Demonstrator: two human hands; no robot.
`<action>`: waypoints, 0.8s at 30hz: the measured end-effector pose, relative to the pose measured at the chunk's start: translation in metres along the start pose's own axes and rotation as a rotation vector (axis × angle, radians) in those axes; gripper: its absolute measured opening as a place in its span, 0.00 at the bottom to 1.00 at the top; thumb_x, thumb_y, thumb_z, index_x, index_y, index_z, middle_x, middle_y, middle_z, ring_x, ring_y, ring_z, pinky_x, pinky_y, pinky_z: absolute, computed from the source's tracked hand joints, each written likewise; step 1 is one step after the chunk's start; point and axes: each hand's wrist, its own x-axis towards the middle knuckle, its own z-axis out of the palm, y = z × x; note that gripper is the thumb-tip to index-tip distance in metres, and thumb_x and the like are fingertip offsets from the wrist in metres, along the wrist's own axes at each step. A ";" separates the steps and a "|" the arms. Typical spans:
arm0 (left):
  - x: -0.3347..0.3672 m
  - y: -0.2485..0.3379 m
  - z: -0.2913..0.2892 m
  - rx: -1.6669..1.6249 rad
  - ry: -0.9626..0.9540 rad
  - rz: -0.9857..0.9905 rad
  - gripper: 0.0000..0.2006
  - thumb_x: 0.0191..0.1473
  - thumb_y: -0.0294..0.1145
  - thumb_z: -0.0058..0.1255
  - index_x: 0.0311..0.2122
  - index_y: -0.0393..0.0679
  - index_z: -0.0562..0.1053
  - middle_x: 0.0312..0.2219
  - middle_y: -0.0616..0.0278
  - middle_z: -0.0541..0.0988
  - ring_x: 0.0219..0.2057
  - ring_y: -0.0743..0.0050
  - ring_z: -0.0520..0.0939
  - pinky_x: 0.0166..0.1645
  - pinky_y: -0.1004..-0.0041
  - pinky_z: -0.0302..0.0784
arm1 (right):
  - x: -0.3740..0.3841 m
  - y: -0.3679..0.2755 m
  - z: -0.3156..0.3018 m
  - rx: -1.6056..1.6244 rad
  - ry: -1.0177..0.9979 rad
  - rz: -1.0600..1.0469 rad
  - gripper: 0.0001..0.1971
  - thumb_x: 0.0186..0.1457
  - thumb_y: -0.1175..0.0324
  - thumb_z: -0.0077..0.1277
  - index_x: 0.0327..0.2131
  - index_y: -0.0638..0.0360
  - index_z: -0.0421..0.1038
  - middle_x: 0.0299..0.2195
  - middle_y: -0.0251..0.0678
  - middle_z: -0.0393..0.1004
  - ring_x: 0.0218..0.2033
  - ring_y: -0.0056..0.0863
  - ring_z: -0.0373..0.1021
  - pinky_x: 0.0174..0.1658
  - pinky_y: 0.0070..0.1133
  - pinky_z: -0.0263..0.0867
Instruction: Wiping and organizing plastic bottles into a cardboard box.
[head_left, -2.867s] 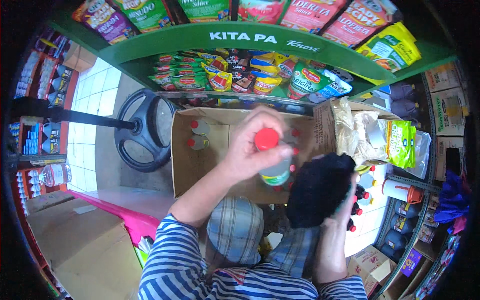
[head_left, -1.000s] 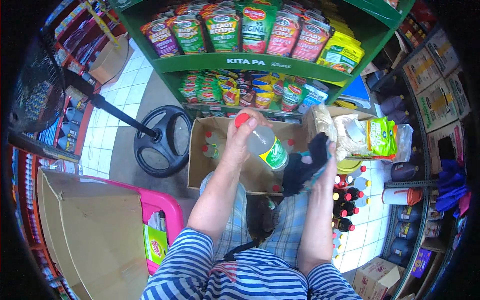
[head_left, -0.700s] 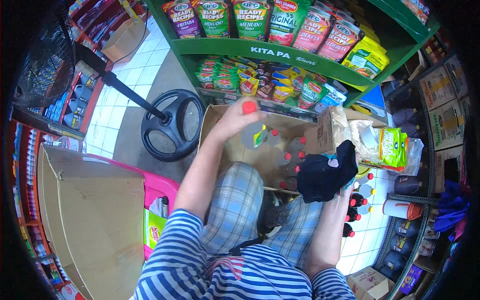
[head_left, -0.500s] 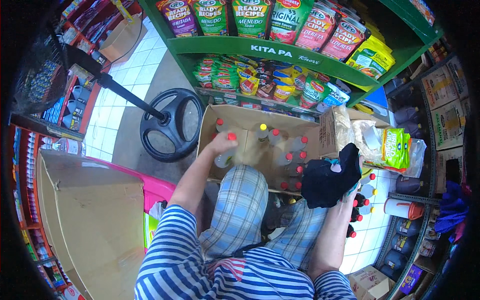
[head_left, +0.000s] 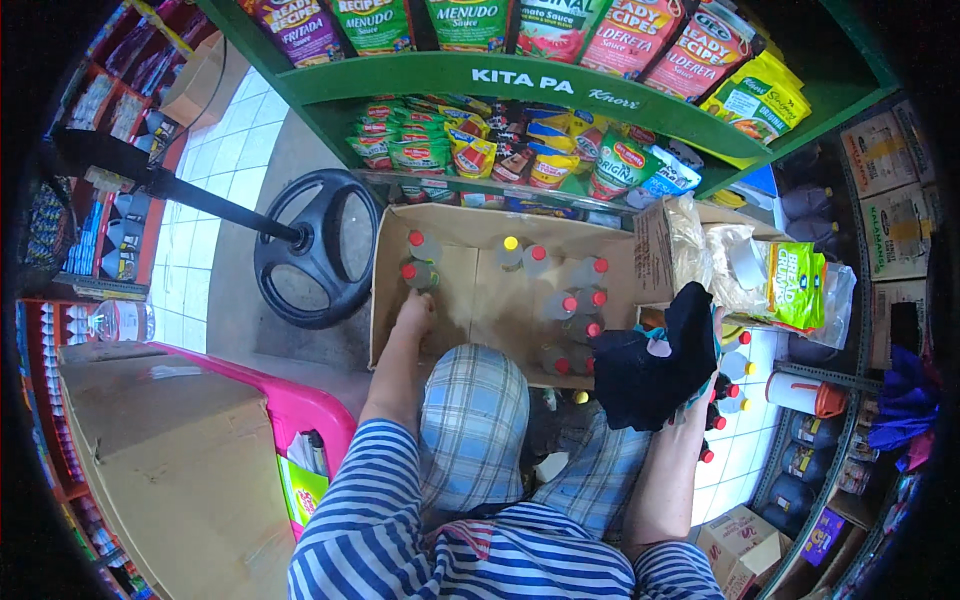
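Observation:
My left hand [head_left: 416, 312] is low inside a long cardboard box [head_left: 458, 222], with its fingers curled in. It is right beside a clear bottle with a red cap [head_left: 408, 270]; whether the fingers grip anything is hidden. Another red-capped bottle [head_left: 417, 239] stands just behind that one. A yellow-capped bottle [head_left: 511, 243] is at the middle of the box's far side, and several red-capped bottles [head_left: 570, 304] cluster toward the right. My right hand, mostly covered, holds a bunched black cloth [head_left: 655, 370] over the box's right end.
Green shelving [head_left: 420, 88] with sauce pouches rises beyond the box. At left are a black wheel-shaped base [head_left: 318, 248] on a pole, and a big carton [head_left: 180, 450] beside a pink plastic edge [head_left: 320, 415]. Bread crumb packs [head_left: 795, 285] and more bottles [head_left: 735, 370] are at right.
My left hand has moved left and nearer me. The red-capped bottle it held by the top now stands at the box's left, its cap uncovered. The cloth stays in my right hand.

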 end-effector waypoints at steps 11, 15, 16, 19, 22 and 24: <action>0.010 0.039 -0.015 0.455 -0.146 -0.101 0.12 0.47 0.33 0.47 0.40 0.47 0.70 0.44 0.55 0.66 0.42 0.58 0.73 0.46 0.67 0.71 | 0.004 0.010 -0.014 -0.471 0.113 -0.558 0.18 0.57 0.54 0.41 0.43 0.54 0.67 0.33 0.31 0.69 0.34 0.24 0.66 0.38 0.19 0.62; 0.006 0.017 -0.015 0.685 0.115 -0.022 0.15 0.42 0.36 0.51 0.39 0.49 0.71 0.41 0.60 0.67 0.47 0.63 0.66 0.46 0.59 0.67 | 0.001 -0.009 -0.026 -1.182 0.132 -1.154 0.21 0.55 0.60 0.43 0.48 0.62 0.64 0.43 0.39 0.68 0.39 0.28 0.66 0.42 0.22 0.62; 0.006 0.036 -0.020 0.680 0.108 -0.006 0.15 0.42 0.36 0.51 0.39 0.49 0.71 0.41 0.60 0.67 0.47 0.63 0.66 0.46 0.59 0.67 | 0.003 -0.020 -0.028 -0.736 -0.016 -0.750 0.20 0.55 0.59 0.40 0.46 0.62 0.65 0.41 0.39 0.69 0.38 0.30 0.66 0.43 0.25 0.61; 0.009 0.092 -0.036 0.668 -0.013 0.195 0.17 0.38 0.36 0.51 0.39 0.49 0.72 0.41 0.59 0.67 0.47 0.62 0.66 0.47 0.58 0.60 | 0.008 -0.034 -0.032 0.183 -0.269 0.061 0.21 0.55 0.56 0.35 0.42 0.63 0.66 0.36 0.38 0.71 0.37 0.34 0.66 0.46 0.31 0.60; 0.024 0.156 -0.046 0.413 0.107 0.598 0.15 0.39 0.35 0.51 0.37 0.48 0.71 0.38 0.59 0.68 0.46 0.62 0.67 0.46 0.57 0.62 | 0.009 -0.032 -0.039 0.205 -0.261 -0.052 0.23 0.55 0.55 0.34 0.44 0.64 0.64 0.40 0.41 0.70 0.41 0.37 0.65 0.49 0.33 0.58; 0.044 0.179 -0.046 0.412 0.156 0.768 0.13 0.40 0.35 0.52 0.35 0.49 0.71 0.37 0.59 0.68 0.47 0.62 0.66 0.46 0.56 0.63 | 0.012 -0.029 -0.044 0.215 -0.251 -0.122 0.25 0.55 0.54 0.33 0.46 0.65 0.63 0.44 0.42 0.69 0.44 0.38 0.65 0.51 0.35 0.56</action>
